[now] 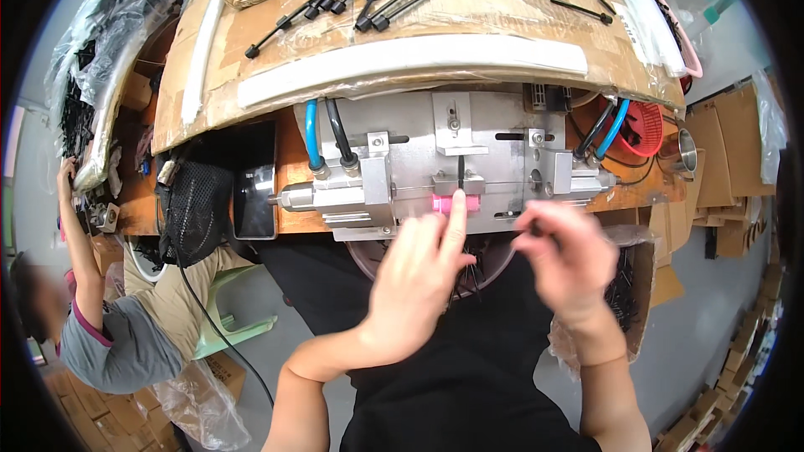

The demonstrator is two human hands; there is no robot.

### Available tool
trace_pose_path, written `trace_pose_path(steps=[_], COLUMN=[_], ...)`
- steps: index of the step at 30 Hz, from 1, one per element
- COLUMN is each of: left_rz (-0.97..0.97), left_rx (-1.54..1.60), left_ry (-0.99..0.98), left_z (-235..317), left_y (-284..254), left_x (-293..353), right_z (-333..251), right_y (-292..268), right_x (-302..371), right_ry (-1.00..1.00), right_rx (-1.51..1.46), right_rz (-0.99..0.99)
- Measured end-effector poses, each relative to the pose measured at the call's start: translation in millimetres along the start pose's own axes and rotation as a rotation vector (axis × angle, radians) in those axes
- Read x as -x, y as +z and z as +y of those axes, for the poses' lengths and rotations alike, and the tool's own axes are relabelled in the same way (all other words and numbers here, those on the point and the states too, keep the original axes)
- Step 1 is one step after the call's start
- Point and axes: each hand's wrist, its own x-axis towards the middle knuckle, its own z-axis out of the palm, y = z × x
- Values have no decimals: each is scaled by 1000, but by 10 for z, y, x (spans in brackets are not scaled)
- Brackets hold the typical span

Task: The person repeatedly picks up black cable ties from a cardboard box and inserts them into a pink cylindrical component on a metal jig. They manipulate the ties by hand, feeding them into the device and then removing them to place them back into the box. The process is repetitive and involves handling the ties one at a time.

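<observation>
My left hand [416, 276] reaches over the front of a metal fixture [414, 121]. Its index finger is stretched out, the tip at a pink block [471, 202] and just below a thin black rod [461, 169] standing in the fixture's centre. The hand grips nothing that I can see. To the right, my right hand [574, 255] is raised in front of the fixture, smeared by motion. Its thumb and fingers are drawn together around something small and dark that is too blurred to name. Beneath both hands, a bowl [364, 258] with black rods in it is partly hidden.
Several black rods with knobbed heads [381, 22] lie on the cardboard [494, 12] behind the fixture. Blue hoses [312, 130] run into the side cylinders. A red basket [643, 130] and metal cup [685, 151] stand right. Another person [126, 343] sits at left.
</observation>
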Motion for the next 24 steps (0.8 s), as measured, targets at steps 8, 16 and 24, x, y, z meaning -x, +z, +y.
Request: trace_pose_path(steps=[8, 16, 24], left_rz=[319, 321, 52], left_rx=[-300, -121, -139], left_ry=[56, 52, 70], left_z=[-1522, -1204, 16], left_y=[-1215, -1148, 126], left_x=[-1253, -1024, 113], right_z=[46, 0, -121], right_y=[577, 444, 86], right_x=[407, 272, 164], right_ry=[55, 203, 284], right_rx=[39, 69, 86], right_rz=[-93, -182, 6])
